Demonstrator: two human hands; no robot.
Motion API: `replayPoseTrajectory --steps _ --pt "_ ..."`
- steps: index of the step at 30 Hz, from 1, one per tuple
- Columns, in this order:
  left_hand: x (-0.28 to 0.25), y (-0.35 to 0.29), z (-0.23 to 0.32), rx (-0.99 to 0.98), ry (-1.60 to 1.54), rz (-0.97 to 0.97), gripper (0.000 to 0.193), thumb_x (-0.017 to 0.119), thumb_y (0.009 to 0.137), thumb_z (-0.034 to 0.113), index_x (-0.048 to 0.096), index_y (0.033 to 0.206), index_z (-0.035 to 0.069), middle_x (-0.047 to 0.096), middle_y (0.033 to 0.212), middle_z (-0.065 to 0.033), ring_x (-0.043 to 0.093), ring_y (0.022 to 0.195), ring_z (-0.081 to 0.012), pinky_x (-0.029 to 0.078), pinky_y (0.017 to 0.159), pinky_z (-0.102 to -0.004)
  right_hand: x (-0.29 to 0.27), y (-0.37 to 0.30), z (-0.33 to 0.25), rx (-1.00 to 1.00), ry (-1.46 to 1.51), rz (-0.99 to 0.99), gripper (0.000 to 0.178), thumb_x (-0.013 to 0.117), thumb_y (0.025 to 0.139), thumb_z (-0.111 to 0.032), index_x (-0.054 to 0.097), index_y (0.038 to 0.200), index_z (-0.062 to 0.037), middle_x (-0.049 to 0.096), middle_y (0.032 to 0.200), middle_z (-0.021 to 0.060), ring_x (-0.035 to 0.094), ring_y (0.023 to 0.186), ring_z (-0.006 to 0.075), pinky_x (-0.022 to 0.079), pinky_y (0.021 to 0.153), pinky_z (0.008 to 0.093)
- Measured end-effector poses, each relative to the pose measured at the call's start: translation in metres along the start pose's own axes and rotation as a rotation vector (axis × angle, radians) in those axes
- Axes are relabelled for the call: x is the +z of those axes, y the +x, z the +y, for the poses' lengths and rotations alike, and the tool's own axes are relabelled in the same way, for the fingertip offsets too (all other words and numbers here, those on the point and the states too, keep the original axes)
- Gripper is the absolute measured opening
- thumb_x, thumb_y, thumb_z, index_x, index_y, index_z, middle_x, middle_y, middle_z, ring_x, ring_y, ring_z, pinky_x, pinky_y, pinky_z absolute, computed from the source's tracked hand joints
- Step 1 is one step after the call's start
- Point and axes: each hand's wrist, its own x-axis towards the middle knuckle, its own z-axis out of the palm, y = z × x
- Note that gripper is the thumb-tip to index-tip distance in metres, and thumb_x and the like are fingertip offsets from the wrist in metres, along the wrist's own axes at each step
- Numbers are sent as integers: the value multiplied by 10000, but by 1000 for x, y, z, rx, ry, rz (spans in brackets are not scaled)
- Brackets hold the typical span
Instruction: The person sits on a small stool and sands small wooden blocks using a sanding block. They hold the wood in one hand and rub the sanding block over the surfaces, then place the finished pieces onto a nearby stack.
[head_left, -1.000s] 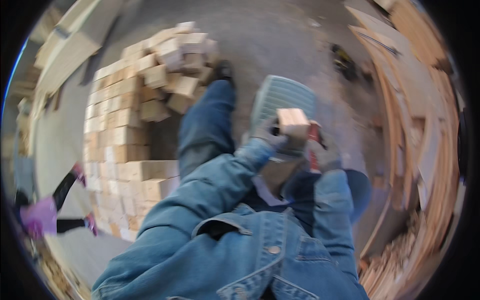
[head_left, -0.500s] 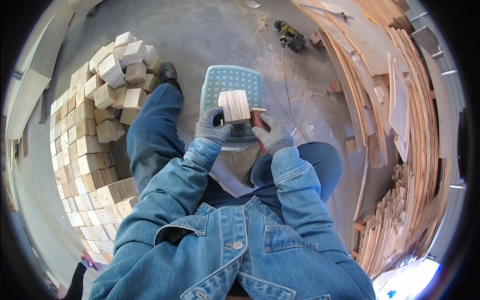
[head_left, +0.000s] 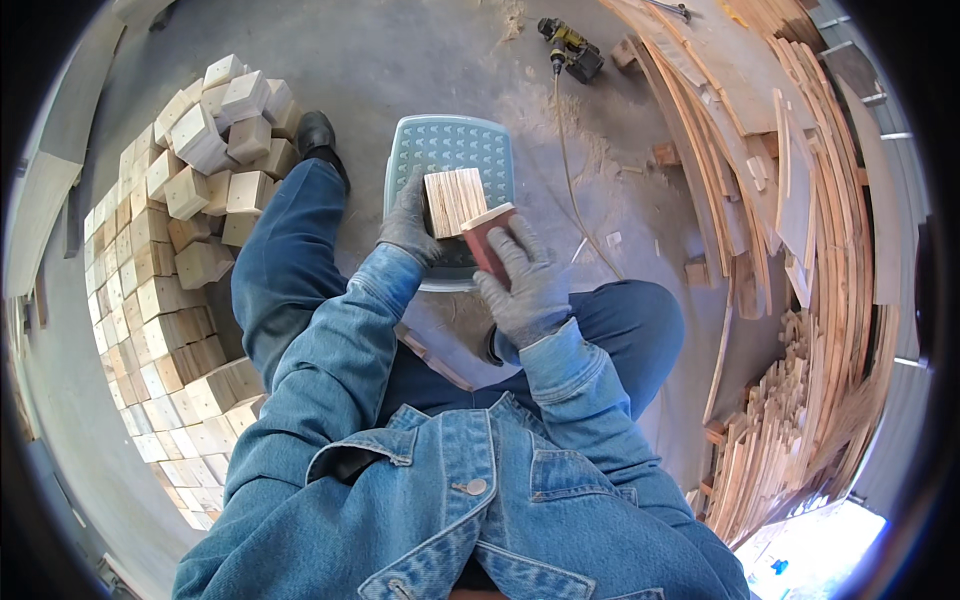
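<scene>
My gloved left hand point(head_left: 408, 222) clamps the rigid, light-looking wooden block point(head_left: 455, 200) by its side on the stool point(head_left: 450, 145), while my right hand point(head_left: 528, 285) presses a sanding block point(head_left: 487, 236) against its edge.

packages: none in view | labels: none | signs: none | screens: none

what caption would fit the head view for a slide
Seated person in denim: gloved left hand steadies a wooden block on a plastic stool, right hand presses a reddish sanding block against it.
</scene>
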Motion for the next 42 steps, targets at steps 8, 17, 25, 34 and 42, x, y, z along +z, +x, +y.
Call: replayPoseTrajectory --steps 8,17,25,34,42 --pt "6 8 -27 167 -39 46 1119 1019 596 324 433 1526 117 534 1456 -147 573 1343 -304 473 1178 -442 10 67 -2 -36 -57 58 565 814 833 -296 725 1379 -180 576 1540 130 616 1202 442 531 1011 550" --pt "2 7 -15 191 542 159 1170 1031 531 356 437 1506 100 510 1449 -164 553 1330 -333 455 1181 -417 18 122 1 6 -170 37 574 795 869 -296 692 1393 -85 551 1548 215 603 1341 400 509 1099 509" --pt "8 16 -48 174 242 110 939 916 695 268 482 1516 129 533 1471 -180 545 1380 -366 448 1208 -402 -2 6 -27 -83 -148 -1 568 827 829 -271 729 1364 -106 559 1539 215 592 1233 449 490 1037 554" --pt "9 21 -26 158 451 210 862 852 768 269 472 1517 75 506 1478 -196 517 1402 -365 411 1230 -395 -2 46 -10 -180 -78 20 529 837 771 -179 763 1291 -116 622 1483 185 676 1074 413 546 954 523" --pt "5 19 -24 158 412 198 1015 911 705 328 421 1555 71 504 1485 -211 509 1402 -371 400 1241 -393 3 35 -8 -120 69 57 547 861 770 -184 757 1301 -105 617 1485 171 645 1157 406 523 1008 510"
